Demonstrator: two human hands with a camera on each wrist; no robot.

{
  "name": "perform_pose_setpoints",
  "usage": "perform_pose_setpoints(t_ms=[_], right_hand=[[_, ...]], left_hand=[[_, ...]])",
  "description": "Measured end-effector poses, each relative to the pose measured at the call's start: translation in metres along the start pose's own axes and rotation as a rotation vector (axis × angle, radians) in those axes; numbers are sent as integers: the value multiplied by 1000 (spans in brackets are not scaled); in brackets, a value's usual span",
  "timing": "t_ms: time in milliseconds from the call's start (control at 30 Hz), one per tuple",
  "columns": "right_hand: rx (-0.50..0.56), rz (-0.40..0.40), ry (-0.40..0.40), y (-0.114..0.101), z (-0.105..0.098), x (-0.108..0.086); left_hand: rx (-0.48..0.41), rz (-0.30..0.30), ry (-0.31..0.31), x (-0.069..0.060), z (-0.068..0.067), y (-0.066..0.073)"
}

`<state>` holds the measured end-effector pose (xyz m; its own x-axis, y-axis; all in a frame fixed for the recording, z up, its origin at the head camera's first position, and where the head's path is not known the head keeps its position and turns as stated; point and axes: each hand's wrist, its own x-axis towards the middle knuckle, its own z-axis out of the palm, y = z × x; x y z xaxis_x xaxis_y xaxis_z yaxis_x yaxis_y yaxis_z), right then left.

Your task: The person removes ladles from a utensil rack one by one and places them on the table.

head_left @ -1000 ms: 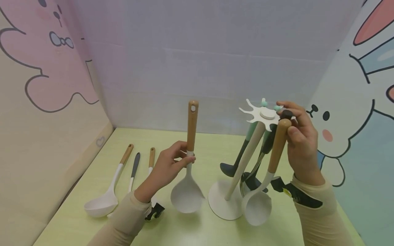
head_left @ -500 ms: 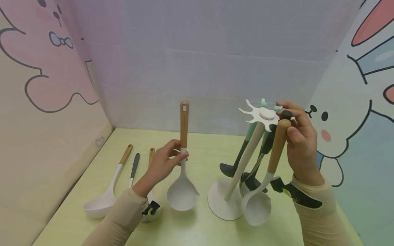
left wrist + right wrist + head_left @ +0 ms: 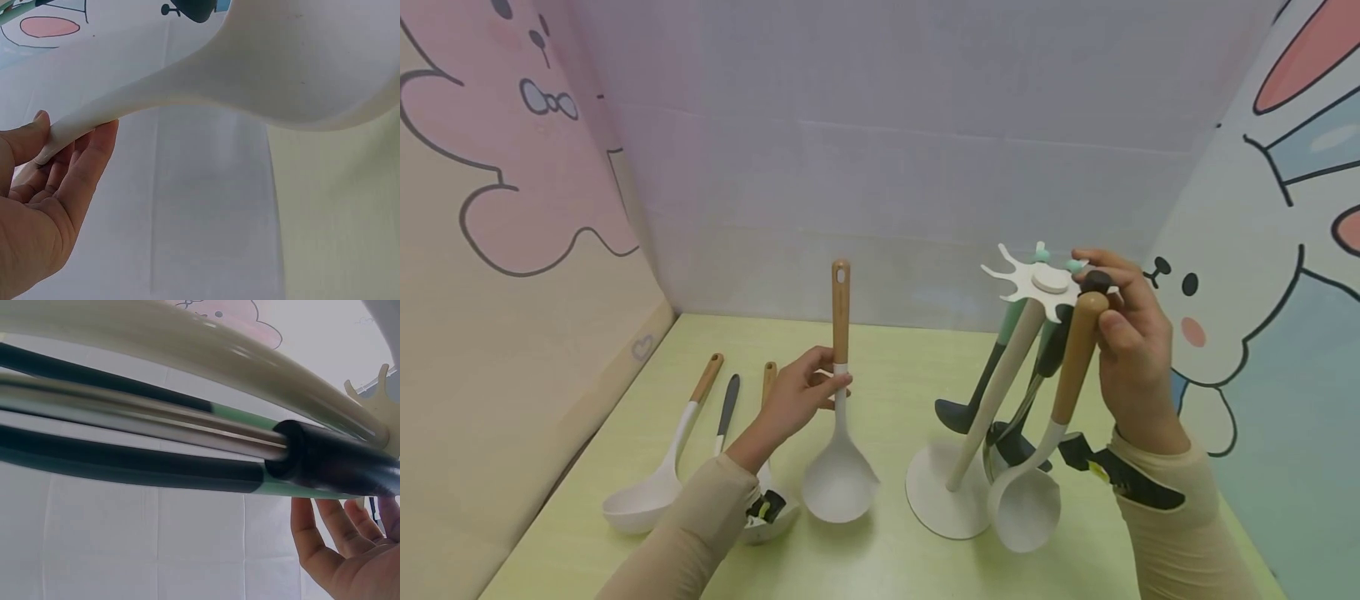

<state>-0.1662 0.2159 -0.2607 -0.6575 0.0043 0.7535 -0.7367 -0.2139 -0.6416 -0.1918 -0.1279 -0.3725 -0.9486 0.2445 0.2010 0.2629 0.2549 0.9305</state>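
My left hand point(image 3: 797, 390) pinches the neck of a white ladle point(image 3: 840, 483), its wooden handle point(image 3: 841, 317) pointing up, left of the stand. In the left wrist view, thumb and fingers point(image 3: 94, 164) grip the white neck point(image 3: 94, 119). My right hand point(image 3: 1138, 358) is at the top of the white utensil stand point(image 3: 1049, 282), its thumb by the wooden handle point(image 3: 1078, 358) of another white ladle point(image 3: 1026, 508) and its fingers around the black handle end. Green-and-dark utensils point(image 3: 985, 383) hang there too. The right wrist view has fingers point(image 3: 309, 540) beneath a black handle point(image 3: 344, 459).
Left on the green table point(image 3: 910, 358) lie a white ladle point(image 3: 643, 504) with a wooden handle, a grey-handled utensil point(image 3: 728, 404) and a wooden-handled one point(image 3: 769, 383), partly behind the left arm. The stand's round base point(image 3: 943, 500) rests right of centre. Patterned walls flank the table.
My left hand has carried its ladle left, away from the stand, and the ladle's handle end sits slightly lower. My right hand has hardly moved, and the stand stays where it was.
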Motion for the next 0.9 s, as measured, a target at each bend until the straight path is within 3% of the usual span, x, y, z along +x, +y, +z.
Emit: perform_pose_setpoints(t_ms=[267,900], right_hand=[[9,-4,1,1,0,0],[17,-4,-4,2,-1,0]], left_hand=[[-68,-78,-14,5,3,-16],[-63,-182,-60,10,3,-45]])
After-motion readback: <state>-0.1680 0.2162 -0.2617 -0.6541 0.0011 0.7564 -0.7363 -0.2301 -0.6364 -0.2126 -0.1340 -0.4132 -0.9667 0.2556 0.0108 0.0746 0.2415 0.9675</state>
